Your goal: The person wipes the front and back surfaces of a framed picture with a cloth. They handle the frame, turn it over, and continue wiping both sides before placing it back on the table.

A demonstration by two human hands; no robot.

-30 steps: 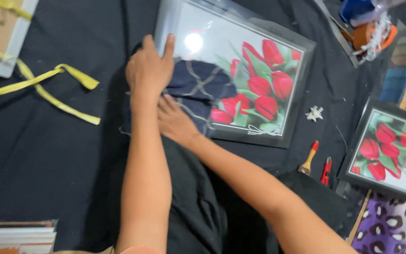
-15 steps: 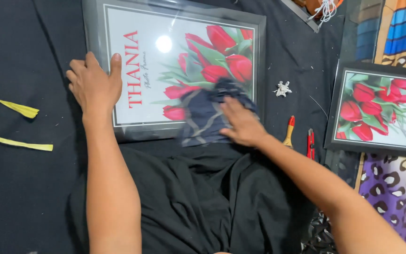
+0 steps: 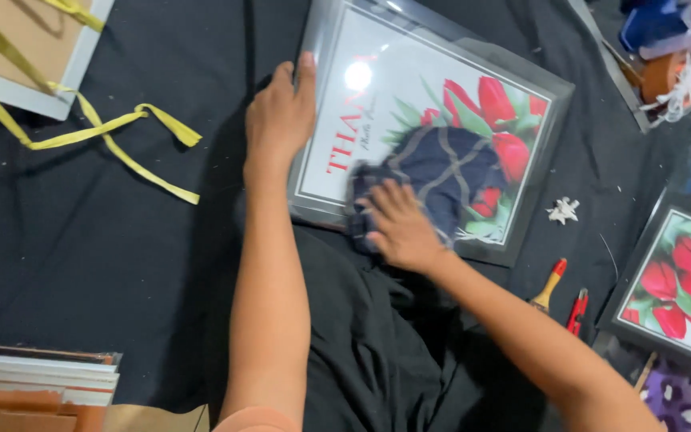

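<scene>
The framed print (image 3: 433, 128), showing red tulips behind glare-spotted glass, lay flat on the black cloth (image 3: 81, 256). The left hand (image 3: 280, 118) pressed its edge, fingers flat and released. The right hand (image 3: 397, 228) pressed the dark rag (image 3: 441, 172) against the glass, fingers spread.

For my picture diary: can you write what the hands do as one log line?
left hand: steadies framed tulip picture edge | right hand: presses dark cloth on glass | nearby: yellow ribbon
</scene>
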